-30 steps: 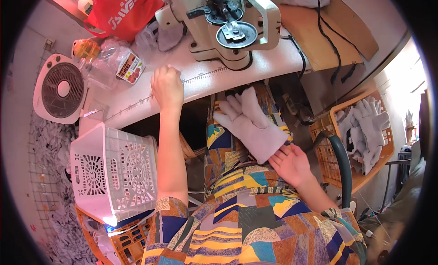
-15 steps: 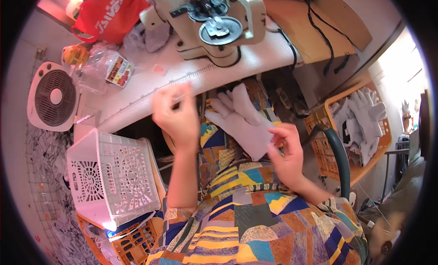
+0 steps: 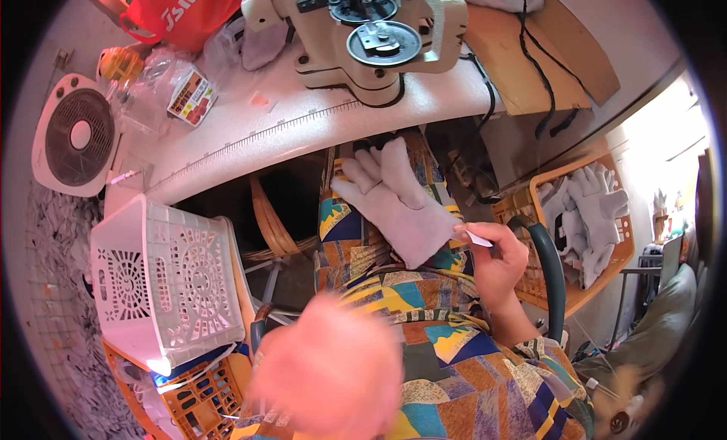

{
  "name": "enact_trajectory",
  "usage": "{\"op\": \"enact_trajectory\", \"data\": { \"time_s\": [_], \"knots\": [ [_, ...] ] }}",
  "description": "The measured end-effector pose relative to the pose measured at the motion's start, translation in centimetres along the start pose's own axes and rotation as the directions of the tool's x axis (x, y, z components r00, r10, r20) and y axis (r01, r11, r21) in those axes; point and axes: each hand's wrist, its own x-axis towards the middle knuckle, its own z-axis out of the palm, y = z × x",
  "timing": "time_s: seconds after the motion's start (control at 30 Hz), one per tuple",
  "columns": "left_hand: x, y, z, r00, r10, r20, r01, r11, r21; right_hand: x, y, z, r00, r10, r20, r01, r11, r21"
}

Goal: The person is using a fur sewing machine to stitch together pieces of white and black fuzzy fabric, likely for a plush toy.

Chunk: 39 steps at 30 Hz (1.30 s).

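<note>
A pale glove (image 3: 401,205) lies on the person's lap, just under the edge of the white bench (image 3: 250,133). The right hand (image 3: 496,258) pinches a small white tag (image 3: 478,238) at the glove's cuff. The left hand (image 3: 329,372) is a close blur, so I cannot tell its grip.

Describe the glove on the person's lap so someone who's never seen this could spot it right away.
Start at the sewing machine on the white table; just below the table edge, the glove lies flat on the patterned lap. It is a single pale glove pinched at its cuff by the right hand, unlike those heaped in the orange basket.
</note>
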Motion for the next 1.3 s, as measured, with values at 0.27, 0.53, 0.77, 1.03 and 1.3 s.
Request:
{"op": "enact_trajectory", "data": {
  "time_s": [0.27,0.53,0.77,1.03,1.3],
  "knots": [
    [-2.3,8.4,2.9,0.999,0.049,0.008,-0.028,0.688,-0.725,1.9,5.3,-3.7,0.83,-0.035,0.557,0.152,0.974,-0.166],
    [0.3,6.2,-1.1,0.923,0.107,0.37,0.216,0.651,-0.728,2.9,4.4,0.2,0.924,-0.101,0.368,0.227,0.92,-0.318],
    [-0.6,2.3,-2.2,0.978,0.06,0.201,-0.112,0.96,0.257,6.4,-1.2,4.2,0.954,-0.127,0.273,0.136,0.991,-0.015],
    [-2.2,-9.4,-3.6,0.914,-0.025,-0.406,0.342,0.585,0.735,7.6,-4.1,5.3,0.985,-0.068,0.16,0.045,0.988,0.145],
    [0.4,-9.5,-5.6,0.673,-0.432,-0.6,0.554,0.832,0.022,9.7,-3.5,5.5,0.904,0.065,0.423,-0.238,0.898,0.371]
  ]
}}
